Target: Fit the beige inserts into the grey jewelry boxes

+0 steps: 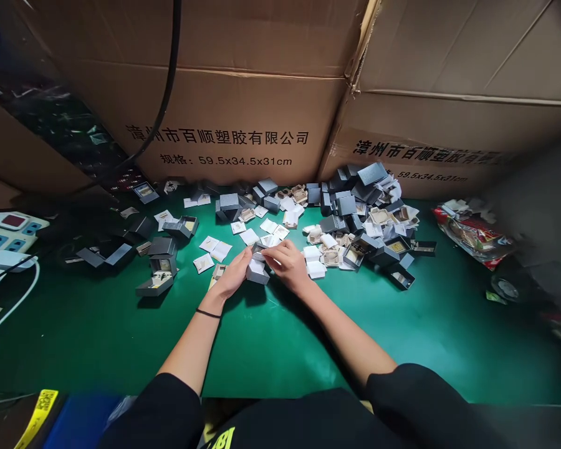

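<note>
My left hand (234,274) is closed around a small grey jewellery box (257,272), holding it just above the green table. My right hand (286,264) is at the top of that box with its fingers pinched together; whatever is between them is too small to make out. White square cards (215,248) lie just beyond my left hand, and a beige insert (218,272) sits partly behind it. To the left stands an open grey box (161,268) with a light insert inside. Beyond my right hand lie white and beige inserts (330,255).
A heap of grey boxes and inserts (355,206) covers the back right of the green table (271,349). Large cardboard cartons (243,112) wall off the back. At left are a power strip (9,240) and a hanging black cable (171,68); a red plastic bag (472,231) lies right.
</note>
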### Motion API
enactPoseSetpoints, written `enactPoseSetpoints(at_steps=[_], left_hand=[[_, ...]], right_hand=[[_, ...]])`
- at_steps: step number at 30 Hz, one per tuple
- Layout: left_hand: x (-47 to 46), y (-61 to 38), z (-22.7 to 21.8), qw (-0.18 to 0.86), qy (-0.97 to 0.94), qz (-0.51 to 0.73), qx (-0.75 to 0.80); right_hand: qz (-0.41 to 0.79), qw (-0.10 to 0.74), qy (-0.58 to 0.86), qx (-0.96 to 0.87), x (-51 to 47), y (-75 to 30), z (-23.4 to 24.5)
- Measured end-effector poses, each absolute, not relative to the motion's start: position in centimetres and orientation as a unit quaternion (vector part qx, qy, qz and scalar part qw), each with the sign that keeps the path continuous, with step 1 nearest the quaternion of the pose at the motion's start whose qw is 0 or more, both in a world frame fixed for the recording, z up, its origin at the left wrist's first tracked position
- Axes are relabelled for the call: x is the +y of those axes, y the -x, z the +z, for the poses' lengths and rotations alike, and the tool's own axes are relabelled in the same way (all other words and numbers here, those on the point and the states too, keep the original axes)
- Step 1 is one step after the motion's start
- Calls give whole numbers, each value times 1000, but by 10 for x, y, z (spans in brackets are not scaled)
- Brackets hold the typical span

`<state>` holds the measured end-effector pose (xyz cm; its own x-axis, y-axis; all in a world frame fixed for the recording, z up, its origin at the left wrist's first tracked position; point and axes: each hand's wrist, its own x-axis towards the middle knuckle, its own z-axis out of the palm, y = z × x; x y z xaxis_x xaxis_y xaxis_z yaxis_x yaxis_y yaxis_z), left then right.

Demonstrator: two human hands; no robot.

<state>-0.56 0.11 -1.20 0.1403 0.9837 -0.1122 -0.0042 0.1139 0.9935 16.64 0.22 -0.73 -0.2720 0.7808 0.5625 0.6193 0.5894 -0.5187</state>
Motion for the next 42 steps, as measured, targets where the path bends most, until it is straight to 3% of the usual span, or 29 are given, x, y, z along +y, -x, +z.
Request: enactPoseSetpoints(at_steps=[6, 11, 16, 21, 23, 26, 33, 42], left_hand=[[-1, 6, -10, 610, -506, 405, 457], [-4, 5, -3, 589, -545, 380, 459], [-5, 8, 2, 532, -619, 341, 467], [-4, 10, 3, 513, -642, 304, 482], [-3, 9, 2, 527, -607, 332, 493], [0, 8, -1, 549, -530, 405, 503], [0, 6, -2, 453, -530, 469, 542], [-5, 0, 7, 456, -584, 429, 516]], right_hand=[[169, 491, 449, -727, 2, -165, -7], [201, 474, 505, -692, 4, -163, -11], [152, 445, 518, -715, 4, -164, -14], [141, 429, 402, -797, 4, -173, -10], [145, 425, 370, -813, 6, -179, -7], [108, 430, 441, -780, 10, -189, -6], [53, 242, 512, -823, 18, -205, -9], [110, 239, 512, -818, 19, -206, -14]])
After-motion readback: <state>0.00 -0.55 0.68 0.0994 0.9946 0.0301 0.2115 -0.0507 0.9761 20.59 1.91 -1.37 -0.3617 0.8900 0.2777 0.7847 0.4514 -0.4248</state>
